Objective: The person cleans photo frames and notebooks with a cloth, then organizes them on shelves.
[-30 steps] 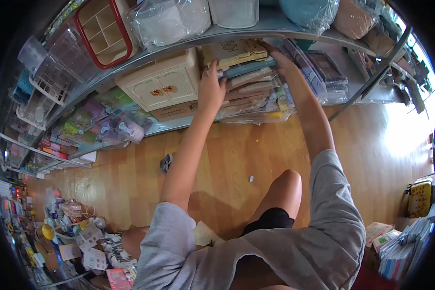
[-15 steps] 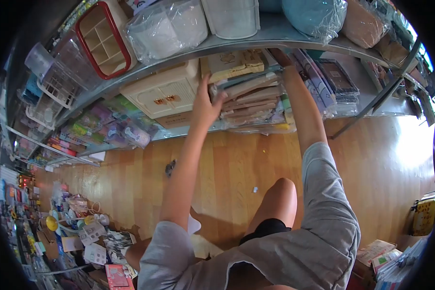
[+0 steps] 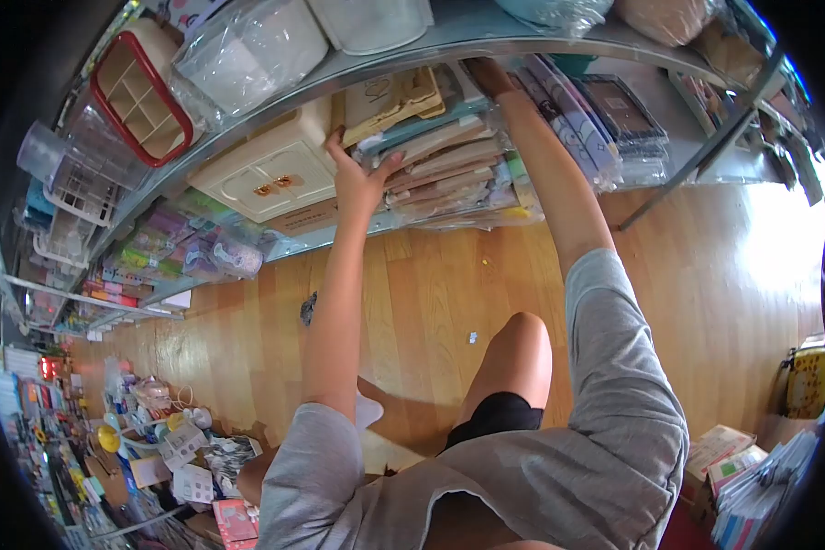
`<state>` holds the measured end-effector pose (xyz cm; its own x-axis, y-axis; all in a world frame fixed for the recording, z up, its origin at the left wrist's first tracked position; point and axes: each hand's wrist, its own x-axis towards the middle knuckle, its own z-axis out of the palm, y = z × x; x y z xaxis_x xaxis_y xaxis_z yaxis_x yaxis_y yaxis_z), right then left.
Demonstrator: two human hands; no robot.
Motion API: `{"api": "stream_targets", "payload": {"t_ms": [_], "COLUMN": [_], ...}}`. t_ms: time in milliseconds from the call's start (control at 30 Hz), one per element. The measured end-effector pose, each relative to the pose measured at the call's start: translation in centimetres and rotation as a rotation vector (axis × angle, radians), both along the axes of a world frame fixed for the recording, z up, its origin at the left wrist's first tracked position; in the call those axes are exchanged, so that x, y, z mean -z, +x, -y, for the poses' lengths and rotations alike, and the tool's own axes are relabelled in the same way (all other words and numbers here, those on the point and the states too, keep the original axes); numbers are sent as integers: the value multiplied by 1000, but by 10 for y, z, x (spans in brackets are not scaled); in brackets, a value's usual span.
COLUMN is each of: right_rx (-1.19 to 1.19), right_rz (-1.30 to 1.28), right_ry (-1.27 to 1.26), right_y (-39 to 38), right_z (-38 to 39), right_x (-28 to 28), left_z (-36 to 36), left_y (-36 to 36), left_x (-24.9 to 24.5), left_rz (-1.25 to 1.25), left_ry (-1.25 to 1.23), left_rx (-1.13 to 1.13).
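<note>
My left hand [image 3: 361, 176] touches the left edge of a stack of wrapped flat packages [image 3: 445, 170], its thumb and fingers spread apart. Over that stack lies a cream board with cut edges [image 3: 385, 99]. My right hand [image 3: 490, 78] reaches under the upper shelf at the back right of the stack, its fingers dark and partly hidden. Beside my left hand stands a cream box with gold handles [image 3: 270, 174]. Purple-patterned packs [image 3: 564, 124] and a dark framed item in plastic [image 3: 619, 110] are right of my right forearm.
Above is a metal shelf edge [image 3: 431, 46] with plastic-wrapped containers and a red-rimmed divided box [image 3: 142, 101]. A slanted metal post [image 3: 692, 170] stands at the right. Mixed goods lie at the lower left. A yellow case [image 3: 808, 383] is at the far right.
The view has shifted, so the shelf and its goods appear further left and higher. My left hand's thumb and fingers look wider apart. My right hand stays at the back of the stack.
</note>
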<state>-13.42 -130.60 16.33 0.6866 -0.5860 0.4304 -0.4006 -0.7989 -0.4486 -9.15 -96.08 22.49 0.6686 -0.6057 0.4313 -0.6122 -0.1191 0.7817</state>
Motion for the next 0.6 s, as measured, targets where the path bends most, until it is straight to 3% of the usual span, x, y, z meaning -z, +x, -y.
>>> {"api": "stream_targets", "payload": {"t_ms": [133,167,200,233,267,300,367,400,467,600], "right_rx": [28,24,11,-1,-9,-14,-49,-84,-164,-296], "right_rz": [-106,-249,-389,-427,-414,-345,-89,47,281,544], "right_ry": [96,39,-23,-46,-45,-14,172,298,563,1010], "right_y": [-17,-21,-27,-29,-30,-31,-32,-34,-36,-41], "right_z": [-25,-33,-45,-46,-49,-48,-44,-44,-47,-49], "right_x": [-12,-26,-44,-47,-50,-52,-46,-44,-42,-33], "left_z": [-8,-9,-12,-13,-10,-5,-16,-18,-18,-13], "left_y": [-2,-1,-10,-11,-8,-7,-29,-27,-22,-39], "left_x": [-5,-4,-8,0,12,18,-14,-12,-3,-17], "left_rz": [38,68,-43,-48,-223,-394,-743,-732,-1202,-1472], "left_ry": [-19,-71,-106,-122,-249,-386,-257,-289,-462,-628], "left_rx": [-22,-38,-51,-45,16,75,46,33,-28,-255]}}
